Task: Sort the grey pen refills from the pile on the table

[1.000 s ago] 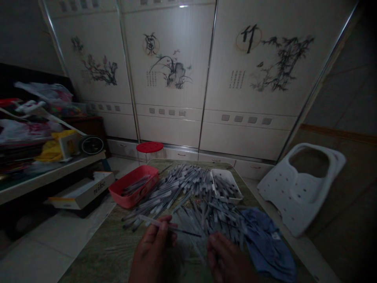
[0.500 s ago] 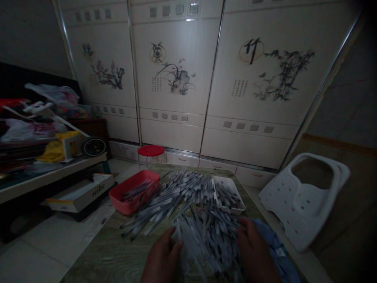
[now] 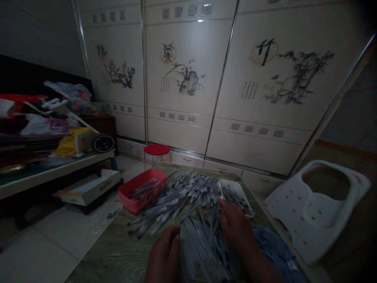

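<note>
Many thin pens (image 3: 193, 186) with clear barrels and dark ends lie heaped across the table. Beside a loose bundle of clear barrels (image 3: 196, 245) near the front, my left hand (image 3: 165, 251) is closed, thumb close to the fingers; what they grip is hidden. My right hand (image 3: 238, 228) reaches over the pile next to the white tray (image 3: 250, 212), fingers curled down among the pens, their hold too dark to make out. Several pens lie in that tray. A red plastic basket (image 3: 134, 204) at the left holds more pens.
Blue cloth (image 3: 273, 251) lies at the table's right edge. A white plastic seat (image 3: 309, 212) stands to the right, a red stool (image 3: 157, 149) behind the table. At left, a cluttered bench (image 3: 88, 157) stands over an open box (image 3: 91, 188).
My right hand has moved forward and left over the pile, closer to the white tray. My left hand stays beside the clear barrels. The view has swung slightly left.
</note>
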`<state>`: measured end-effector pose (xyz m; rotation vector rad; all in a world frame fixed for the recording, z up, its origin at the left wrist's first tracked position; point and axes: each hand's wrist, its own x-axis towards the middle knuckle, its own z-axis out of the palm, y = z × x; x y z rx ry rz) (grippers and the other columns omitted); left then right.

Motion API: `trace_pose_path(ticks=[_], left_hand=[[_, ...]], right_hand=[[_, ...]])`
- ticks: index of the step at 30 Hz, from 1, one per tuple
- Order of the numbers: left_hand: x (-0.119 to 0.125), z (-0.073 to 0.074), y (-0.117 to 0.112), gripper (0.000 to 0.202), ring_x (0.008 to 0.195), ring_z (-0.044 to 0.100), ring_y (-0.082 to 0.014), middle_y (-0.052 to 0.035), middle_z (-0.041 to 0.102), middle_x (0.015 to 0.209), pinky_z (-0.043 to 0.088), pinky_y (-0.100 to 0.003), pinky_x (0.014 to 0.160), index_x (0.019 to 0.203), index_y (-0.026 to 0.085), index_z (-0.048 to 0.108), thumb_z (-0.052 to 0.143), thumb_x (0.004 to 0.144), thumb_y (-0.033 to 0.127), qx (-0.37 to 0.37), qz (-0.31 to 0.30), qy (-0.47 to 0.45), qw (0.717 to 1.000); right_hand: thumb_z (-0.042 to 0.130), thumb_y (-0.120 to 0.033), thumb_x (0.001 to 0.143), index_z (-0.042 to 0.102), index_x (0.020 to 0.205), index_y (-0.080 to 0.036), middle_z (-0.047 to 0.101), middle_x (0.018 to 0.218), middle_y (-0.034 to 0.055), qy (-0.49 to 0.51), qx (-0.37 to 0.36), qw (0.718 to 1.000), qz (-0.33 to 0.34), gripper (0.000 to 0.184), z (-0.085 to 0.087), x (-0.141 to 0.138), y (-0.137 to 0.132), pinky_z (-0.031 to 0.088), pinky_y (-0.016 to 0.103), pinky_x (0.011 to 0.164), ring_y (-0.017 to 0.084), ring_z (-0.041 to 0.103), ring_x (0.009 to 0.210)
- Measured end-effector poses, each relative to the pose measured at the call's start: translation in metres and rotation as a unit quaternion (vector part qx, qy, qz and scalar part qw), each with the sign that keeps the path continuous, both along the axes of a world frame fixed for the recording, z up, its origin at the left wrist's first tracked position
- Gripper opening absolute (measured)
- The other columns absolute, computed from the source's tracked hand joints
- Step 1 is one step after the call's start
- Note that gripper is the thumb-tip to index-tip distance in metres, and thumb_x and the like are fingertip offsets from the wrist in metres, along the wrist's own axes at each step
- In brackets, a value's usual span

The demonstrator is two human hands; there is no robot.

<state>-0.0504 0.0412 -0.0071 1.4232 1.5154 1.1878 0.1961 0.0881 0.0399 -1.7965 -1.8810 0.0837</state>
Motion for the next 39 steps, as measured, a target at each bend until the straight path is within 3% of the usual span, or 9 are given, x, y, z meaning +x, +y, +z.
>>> trace_pose_path(ticks=[7,10,13,17,28,39], left_hand=[[-0.006,-0.009,0.001,0.04,0.114,0.07,-0.0363,-0.0176,0.078,0.117,0.051,-0.051,0.104,0.11,0.017,0.075,0.055,0.087,0.043,0.013,0.039,-0.04,0.998],[-0.008,-0.008,0.002,0.039,0.113,0.069,-0.0373,-0.0182,0.077,0.116,0.05,-0.051,0.103,0.107,0.017,0.075,0.055,0.085,0.043,-0.005,0.055,-0.062,0.997],[-0.009,-0.006,0.002,0.04,0.114,0.068,-0.037,-0.0179,0.077,0.116,0.049,-0.05,0.103,0.107,0.017,0.074,0.055,0.083,0.043,-0.021,0.055,-0.074,0.996],[-0.007,-0.002,0.001,0.04,0.109,0.07,-0.034,-0.0153,0.078,0.111,0.052,-0.045,0.097,0.108,0.017,0.072,0.054,0.084,0.043,-0.048,0.032,-0.102,0.993],[-0.008,0.011,-0.001,0.044,0.105,0.071,-0.0338,-0.0157,0.077,0.109,0.053,-0.044,0.094,0.11,0.015,0.069,0.055,0.083,0.047,-0.079,0.027,-0.157,0.984],[-0.015,0.005,-0.003,0.052,0.114,0.07,-0.0356,-0.0176,0.076,0.119,0.054,-0.046,0.098,0.115,0.016,0.07,0.063,0.084,0.057,-0.079,0.057,-0.129,0.987]], right_hand=[[0.053,-0.013,0.094,0.078,0.121,-0.024,0.079,0.121,0.005,-0.086,-0.066,0.984,0.138,0.039,0.008,-0.059,0.025,0.048,0.032,0.102,0.024,0.067,0.118],[0.059,-0.013,0.094,0.08,0.11,-0.025,0.08,0.116,0.0041,-0.139,-0.098,0.966,0.195,0.029,0.003,-0.08,0.039,0.049,0.034,0.101,0.024,0.067,0.118],[0.063,-0.024,0.101,0.077,0.101,-0.02,0.078,0.109,0.0051,-0.193,-0.119,0.949,0.218,0.014,-0.001,-0.089,0.049,0.055,0.042,0.097,0.025,0.069,0.112],[0.069,-0.036,0.102,0.071,0.117,-0.018,0.073,0.123,0.0075,-0.253,-0.129,0.936,0.208,0.024,0.001,-0.09,0.059,0.059,0.049,0.097,0.025,0.07,0.111],[0.069,-0.036,0.102,0.067,0.13,-0.02,0.069,0.132,0.009,-0.333,-0.196,0.889,0.245,0.032,0.007,-0.101,0.079,0.061,0.046,0.093,0.025,0.071,0.11],[0.069,-0.036,0.101,0.066,0.131,-0.019,0.069,0.132,0.0092,-0.307,-0.188,0.9,0.247,0.035,0.003,-0.094,0.081,0.062,0.047,0.092,0.025,0.071,0.11]])
